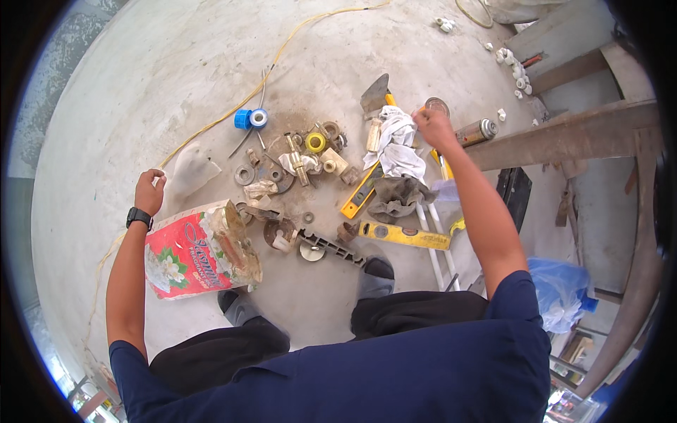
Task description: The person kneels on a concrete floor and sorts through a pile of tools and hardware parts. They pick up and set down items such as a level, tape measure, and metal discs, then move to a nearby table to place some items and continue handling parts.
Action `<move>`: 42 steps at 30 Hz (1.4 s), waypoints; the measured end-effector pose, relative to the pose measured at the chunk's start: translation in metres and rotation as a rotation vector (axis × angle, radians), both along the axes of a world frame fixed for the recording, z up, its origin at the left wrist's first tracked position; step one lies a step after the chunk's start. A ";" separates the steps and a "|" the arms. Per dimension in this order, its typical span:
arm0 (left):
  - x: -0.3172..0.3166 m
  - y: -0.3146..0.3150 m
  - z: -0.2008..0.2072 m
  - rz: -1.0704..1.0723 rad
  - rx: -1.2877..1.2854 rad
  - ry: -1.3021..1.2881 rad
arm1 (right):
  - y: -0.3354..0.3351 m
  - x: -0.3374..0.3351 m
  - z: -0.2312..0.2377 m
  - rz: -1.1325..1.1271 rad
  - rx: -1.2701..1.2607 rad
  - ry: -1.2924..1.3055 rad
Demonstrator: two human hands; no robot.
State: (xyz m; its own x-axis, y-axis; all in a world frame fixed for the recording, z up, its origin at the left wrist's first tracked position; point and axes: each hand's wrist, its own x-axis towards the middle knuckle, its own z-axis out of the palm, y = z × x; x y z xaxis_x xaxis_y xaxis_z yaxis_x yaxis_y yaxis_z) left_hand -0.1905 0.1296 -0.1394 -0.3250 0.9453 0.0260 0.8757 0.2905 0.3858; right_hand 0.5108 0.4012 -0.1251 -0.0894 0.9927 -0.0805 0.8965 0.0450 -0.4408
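Observation:
My left hand (148, 192) is closed at the edge of a cloudy plastic bag (192, 171), its fingertips against the film. Below that wrist lies a red floral packet (194, 250), its open end facing right. My right hand (435, 128), fingers curled in, is at the right edge of a crumpled white cloth (402, 141); what it grips is hidden, though a bit of orange shows by the fingertips. Next to the cloth are a trowel (375, 96), a small yellow level (363, 190) and a spray can (477, 132).
Between my hands lie brass fittings (296, 161), several washers and discs, and blue tape rolls (251, 118). Near my feet are a longer yellow level (404, 235) and white pipes (431, 243). A wooden beam (557, 141) borders the right side. A yellow cord (268, 67) crosses the floor.

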 end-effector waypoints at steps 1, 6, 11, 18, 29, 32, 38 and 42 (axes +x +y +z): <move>0.004 -0.003 -0.001 0.018 -0.026 0.020 | -0.005 -0.005 -0.007 0.035 0.007 -0.104; 0.036 -0.011 0.015 -0.086 0.095 -0.025 | -0.018 -0.015 -0.022 0.101 -0.045 -0.282; 0.077 -0.015 0.032 -0.150 0.182 -0.097 | 0.015 -0.019 0.043 0.160 -0.131 -0.008; 0.117 0.005 0.039 -0.218 0.134 -0.219 | 0.018 0.011 0.207 -0.045 0.204 0.368; 0.139 0.005 0.068 -0.288 0.107 -0.323 | 0.074 0.074 0.167 -0.427 0.163 0.174; 0.134 -0.005 0.068 -0.243 0.066 -0.333 | 0.085 0.085 0.158 -0.561 0.097 0.239; 0.131 -0.017 0.064 -0.186 0.023 -0.384 | 0.082 0.076 0.076 -0.571 -0.119 0.029; 0.133 -0.026 0.067 -0.193 0.014 -0.359 | 0.068 0.048 0.062 -0.300 -0.110 -0.406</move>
State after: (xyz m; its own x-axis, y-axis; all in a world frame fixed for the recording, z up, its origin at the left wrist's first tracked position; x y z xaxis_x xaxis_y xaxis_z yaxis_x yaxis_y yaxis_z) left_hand -0.0570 0.1039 -0.0726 -0.1327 0.9902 -0.0440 0.7225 0.1270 0.6796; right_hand 0.5590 0.4694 -0.0636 0.2581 0.9536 -0.1550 0.9627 -0.2674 -0.0422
